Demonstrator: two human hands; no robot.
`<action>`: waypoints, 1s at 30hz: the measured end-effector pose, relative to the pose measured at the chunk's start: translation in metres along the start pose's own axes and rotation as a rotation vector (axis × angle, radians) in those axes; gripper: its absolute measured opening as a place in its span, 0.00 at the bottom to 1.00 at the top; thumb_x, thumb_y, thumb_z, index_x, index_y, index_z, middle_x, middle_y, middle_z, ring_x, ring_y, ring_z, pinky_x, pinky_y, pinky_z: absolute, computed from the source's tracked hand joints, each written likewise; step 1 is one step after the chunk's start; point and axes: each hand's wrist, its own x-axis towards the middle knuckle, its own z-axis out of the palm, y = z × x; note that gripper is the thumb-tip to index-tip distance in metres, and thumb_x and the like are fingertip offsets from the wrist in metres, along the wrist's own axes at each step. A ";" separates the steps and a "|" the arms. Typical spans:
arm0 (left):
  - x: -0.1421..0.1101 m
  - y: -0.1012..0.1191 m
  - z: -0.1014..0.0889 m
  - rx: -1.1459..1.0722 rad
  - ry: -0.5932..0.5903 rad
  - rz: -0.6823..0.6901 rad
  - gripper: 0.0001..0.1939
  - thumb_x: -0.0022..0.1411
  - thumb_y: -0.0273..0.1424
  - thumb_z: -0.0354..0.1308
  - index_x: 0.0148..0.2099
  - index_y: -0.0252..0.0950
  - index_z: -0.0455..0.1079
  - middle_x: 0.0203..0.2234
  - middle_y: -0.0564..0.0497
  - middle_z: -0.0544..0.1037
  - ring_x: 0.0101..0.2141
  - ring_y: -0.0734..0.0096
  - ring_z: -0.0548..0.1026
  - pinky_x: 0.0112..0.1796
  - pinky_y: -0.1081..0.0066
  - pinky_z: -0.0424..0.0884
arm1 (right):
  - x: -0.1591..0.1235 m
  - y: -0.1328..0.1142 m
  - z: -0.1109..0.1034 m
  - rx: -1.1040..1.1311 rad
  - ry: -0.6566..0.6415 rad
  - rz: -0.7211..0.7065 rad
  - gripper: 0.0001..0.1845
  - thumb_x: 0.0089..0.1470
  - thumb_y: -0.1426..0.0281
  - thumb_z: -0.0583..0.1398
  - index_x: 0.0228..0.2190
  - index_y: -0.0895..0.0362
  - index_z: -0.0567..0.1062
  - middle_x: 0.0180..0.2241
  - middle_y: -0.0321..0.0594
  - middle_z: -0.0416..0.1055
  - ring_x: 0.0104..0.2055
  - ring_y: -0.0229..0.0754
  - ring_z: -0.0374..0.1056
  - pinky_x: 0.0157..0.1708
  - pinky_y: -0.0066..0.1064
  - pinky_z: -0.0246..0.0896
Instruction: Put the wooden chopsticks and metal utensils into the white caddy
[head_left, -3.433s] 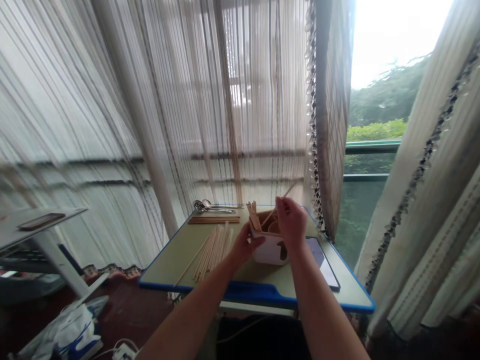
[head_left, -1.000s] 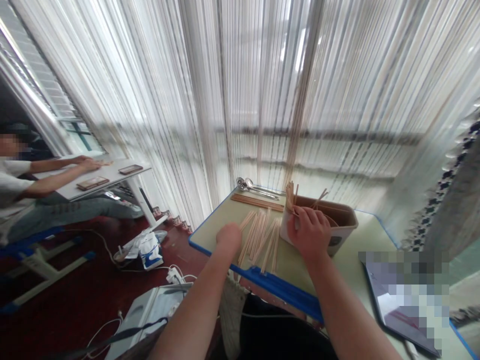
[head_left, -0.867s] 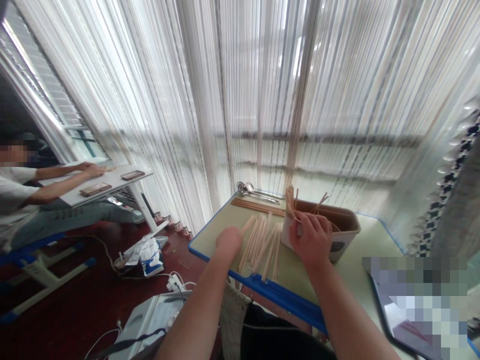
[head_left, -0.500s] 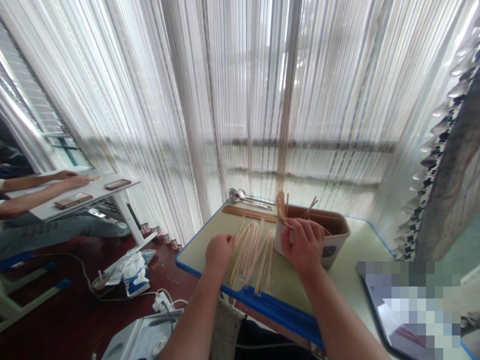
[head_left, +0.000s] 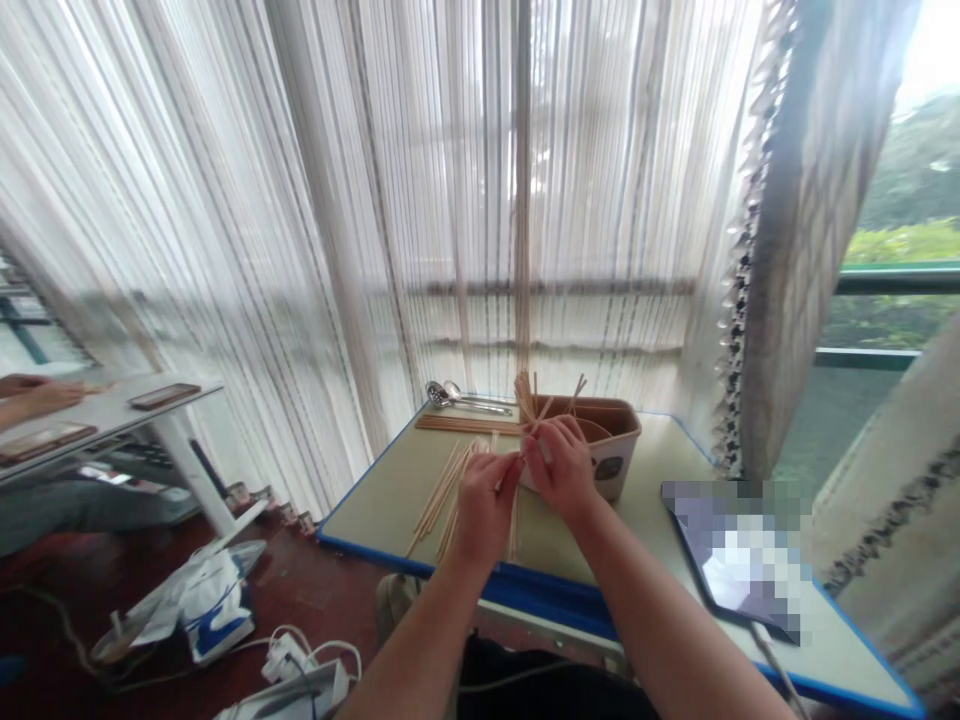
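Both bare forearms reach forward from the near edge of view and angle in toward each other. The left hand is bent over at the wrist, its fingers curled and the thumb and fingertips drawn together, pointing toward the other hand. The right hand sits just beside it, slightly higher, back up, fingers bent and bunched. From here, both grips look closed, fingertips nearly meeting.

Pale sticks strewn across table
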 end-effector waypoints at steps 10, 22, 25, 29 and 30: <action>0.024 -0.029 0.057 -0.085 0.250 0.161 0.21 0.59 0.34 0.54 0.54 0.35 0.57 0.45 0.41 0.67 0.45 0.62 0.67 0.46 0.58 0.67 | 0.024 0.021 -0.027 0.420 0.852 0.514 0.07 0.61 0.62 0.46 0.38 0.51 0.56 0.21 0.28 0.64 0.19 0.32 0.56 0.21 0.24 0.52; 0.017 -0.038 0.069 -0.131 0.111 0.094 0.25 0.57 0.35 0.56 0.55 0.34 0.55 0.48 0.39 0.66 0.47 0.61 0.68 0.45 0.59 0.69 | 0.022 0.013 -0.017 -0.351 0.011 0.413 0.16 0.58 0.64 0.51 0.27 0.56 0.75 0.25 0.42 0.72 0.33 0.43 0.62 0.37 0.33 0.54; 0.016 -0.039 0.067 -0.131 0.111 0.090 0.23 0.58 0.34 0.55 0.54 0.35 0.57 0.46 0.40 0.68 0.46 0.62 0.69 0.43 0.60 0.70 | 0.021 0.011 -0.017 -0.446 -0.019 0.422 0.17 0.59 0.64 0.50 0.29 0.55 0.76 0.26 0.43 0.72 0.34 0.44 0.62 0.37 0.33 0.51; 0.015 -0.039 0.068 -0.108 0.143 0.090 0.22 0.57 0.34 0.55 0.53 0.35 0.57 0.45 0.41 0.68 0.45 0.62 0.69 0.43 0.60 0.69 | 0.019 0.014 -0.015 -0.527 -0.103 0.396 0.17 0.59 0.64 0.50 0.30 0.54 0.76 0.27 0.43 0.74 0.37 0.46 0.61 0.38 0.36 0.48; 0.015 -0.039 0.069 -0.100 0.143 0.093 0.22 0.57 0.33 0.55 0.53 0.35 0.57 0.45 0.41 0.68 0.45 0.61 0.69 0.43 0.59 0.69 | 0.018 0.016 -0.015 -0.533 -0.138 0.390 0.16 0.59 0.64 0.50 0.30 0.54 0.76 0.27 0.42 0.74 0.38 0.47 0.61 0.38 0.36 0.48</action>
